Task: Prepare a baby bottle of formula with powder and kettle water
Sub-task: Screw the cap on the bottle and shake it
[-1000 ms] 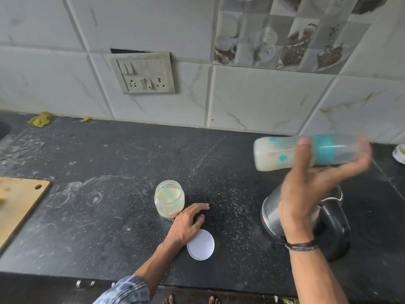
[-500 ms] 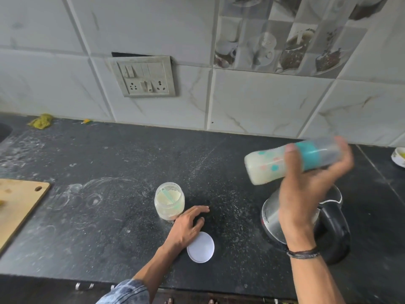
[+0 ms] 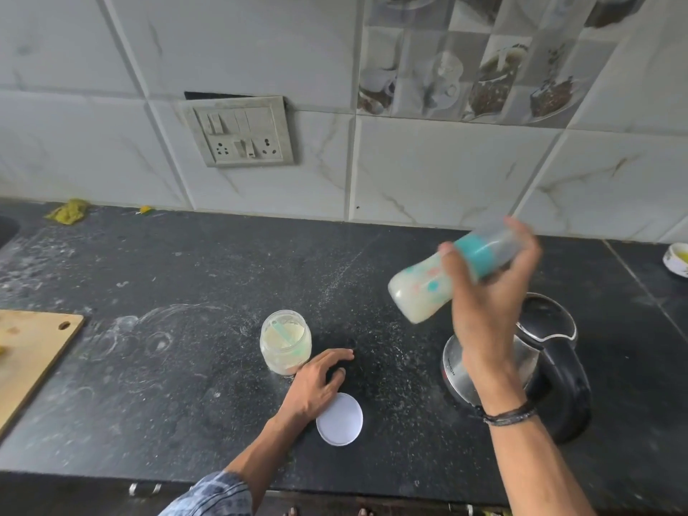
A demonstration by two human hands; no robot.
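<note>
Right grip [image 3: 487, 303] clasps the tilted bottle [image 3: 417, 292] above the kettle [image 3: 547, 322]; left grip [image 3: 316, 381] lies released beside the jar [image 3: 284, 340].

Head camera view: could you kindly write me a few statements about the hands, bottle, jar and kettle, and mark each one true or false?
1. The right hand holds the baby bottle tilted in the air. True.
2. The baby bottle is empty. False: it holds a milky liquid.
3. The powder jar stands open on the counter, with its white lid lying flat nearby. True.
4. The left hand grips the white lid. False: it rests on the counter beside the powder jar and grips nothing.
5. The kettle stands left of the powder jar. False: it stands to the right, below the right hand.
</note>
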